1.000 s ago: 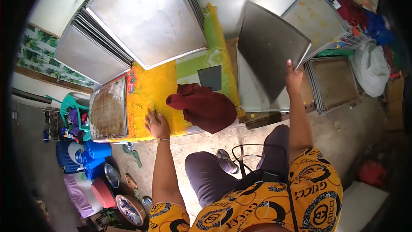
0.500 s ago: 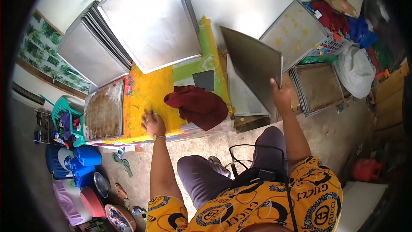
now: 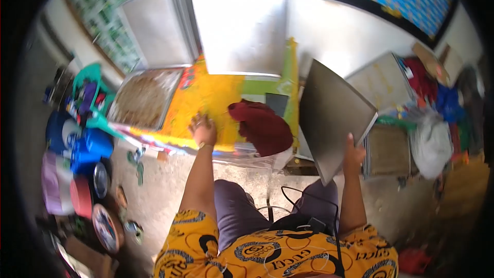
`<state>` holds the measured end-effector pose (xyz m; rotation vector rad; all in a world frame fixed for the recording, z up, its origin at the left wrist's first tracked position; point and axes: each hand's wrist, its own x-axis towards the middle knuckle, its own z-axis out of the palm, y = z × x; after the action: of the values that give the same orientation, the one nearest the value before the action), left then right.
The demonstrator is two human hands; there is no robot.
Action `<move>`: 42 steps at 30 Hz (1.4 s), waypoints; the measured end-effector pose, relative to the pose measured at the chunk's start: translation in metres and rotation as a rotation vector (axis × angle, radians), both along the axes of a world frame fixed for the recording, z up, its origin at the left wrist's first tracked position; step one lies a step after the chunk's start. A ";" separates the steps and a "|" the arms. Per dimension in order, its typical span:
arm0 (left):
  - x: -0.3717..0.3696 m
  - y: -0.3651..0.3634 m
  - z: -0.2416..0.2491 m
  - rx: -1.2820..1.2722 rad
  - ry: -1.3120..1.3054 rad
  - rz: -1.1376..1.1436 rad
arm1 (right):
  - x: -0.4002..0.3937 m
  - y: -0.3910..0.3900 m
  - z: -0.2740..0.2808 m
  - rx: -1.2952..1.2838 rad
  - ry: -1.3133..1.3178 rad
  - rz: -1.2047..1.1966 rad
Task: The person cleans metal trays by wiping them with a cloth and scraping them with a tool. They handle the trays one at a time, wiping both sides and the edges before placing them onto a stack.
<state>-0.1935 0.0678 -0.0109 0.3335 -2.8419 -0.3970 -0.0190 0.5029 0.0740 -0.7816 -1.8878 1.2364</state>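
Observation:
My right hand [image 3: 354,154] grips the edge of a flat grey metal baking sheet [image 3: 332,116], tilted up beside the table's right end. With its fingers spread, my left hand [image 3: 204,129] rests on the yellow tablecloth [image 3: 206,95] and holds nothing. Just right of that hand lies a crumpled maroon cloth [image 3: 261,126]. Behind the cloth is a small dark grey square [image 3: 277,103]. A large shiny metal sheet [image 3: 239,25] leans upright on the wall at the back of the table. A brown-stained tray [image 3: 144,98] lies at the table's left end.
More metal sheets [image 3: 159,28] lean together at the back left. On the right are a stack of brown-topped trays [image 3: 387,149], a yellow-spotted sheet [image 3: 378,82] and a white plastic bag [image 3: 432,141]. Blue containers [image 3: 90,149] and basins stand on the floor at left.
The metal sheet in my right hand has come down and nearer to me, turning its broad face more toward the camera. My left hand stays on the tablecloth. The camera view has shifted.

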 end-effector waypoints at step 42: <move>0.381 -0.072 0.097 2.419 0.534 -0.003 | -0.027 -0.201 0.050 -0.738 -0.411 1.301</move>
<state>0.1871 -0.0042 0.0861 0.3617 -0.4831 -2.8085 -0.0461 0.3022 0.1243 0.0092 -2.3181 2.8362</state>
